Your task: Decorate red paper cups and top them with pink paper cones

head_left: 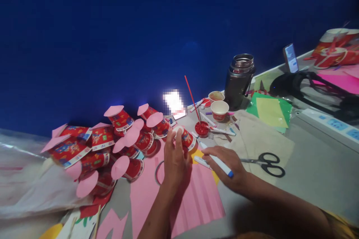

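My left hand [176, 160] has its fingers wrapped round a red printed paper cup [188, 139], which is tilted above the pink paper. Just to the right, my right hand [228, 164] is closed on a white marker with a blue end [222, 166]; its tip points toward the cup. A second white pen-like piece [202, 162] lies under that hand's fingers. Beneath both hands a pink paper sheet [196, 209] is spread, with a bit of yellow paper at its edge. Left of my hands are several red cups [102, 138] with pink paper discs on them.
Black-handled scissors [270, 164] lie on a beige cloth [262, 138] at right. A red paint pot [202, 130] with a brush, a white-lined cup [220, 110] and an open dark flask [239, 82] stand behind. A power strip [328, 123] and phone [291, 58] are farther right.
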A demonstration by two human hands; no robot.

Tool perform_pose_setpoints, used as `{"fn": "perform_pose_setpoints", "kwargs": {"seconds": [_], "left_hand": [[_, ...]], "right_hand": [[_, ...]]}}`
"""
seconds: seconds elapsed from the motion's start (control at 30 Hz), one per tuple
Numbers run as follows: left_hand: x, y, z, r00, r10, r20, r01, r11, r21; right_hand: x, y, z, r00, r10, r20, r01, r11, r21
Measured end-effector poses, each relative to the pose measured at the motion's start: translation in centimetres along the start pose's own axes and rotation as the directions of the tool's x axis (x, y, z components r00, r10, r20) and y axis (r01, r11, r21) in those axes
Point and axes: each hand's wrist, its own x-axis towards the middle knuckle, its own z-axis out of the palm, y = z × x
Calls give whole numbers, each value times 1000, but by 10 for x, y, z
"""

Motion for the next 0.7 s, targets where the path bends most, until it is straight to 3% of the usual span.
{"fn": "perform_pose_setpoints", "kwargs": {"seconds": [0.13, 0.23, 0.3, 0.4, 0.7], "left_hand": [[-14, 12, -30, 983, -184, -2, 179, 959, -221], [-31, 23, -48, 905, -411, 112, 415, 789, -453], [-41, 26, -53, 865, -475, 161, 481, 692, -538], [-51, 26, -51, 849, -492, 192, 508, 660, -554], [-54, 22, -47, 894, -398, 207, 448, 772, -451]], "right_hand": [[0, -5, -11, 998, 34, -48, -28, 992, 126], [-3, -15, -15, 975, 209, -72, -198, 969, 145], [-5, -22, -16, 929, 363, -76, -345, 922, 176], [-6, -31, -15, 903, 426, -50, -406, 886, 224], [-3, -40, -20, 961, 257, 104, -275, 926, 259]]}}
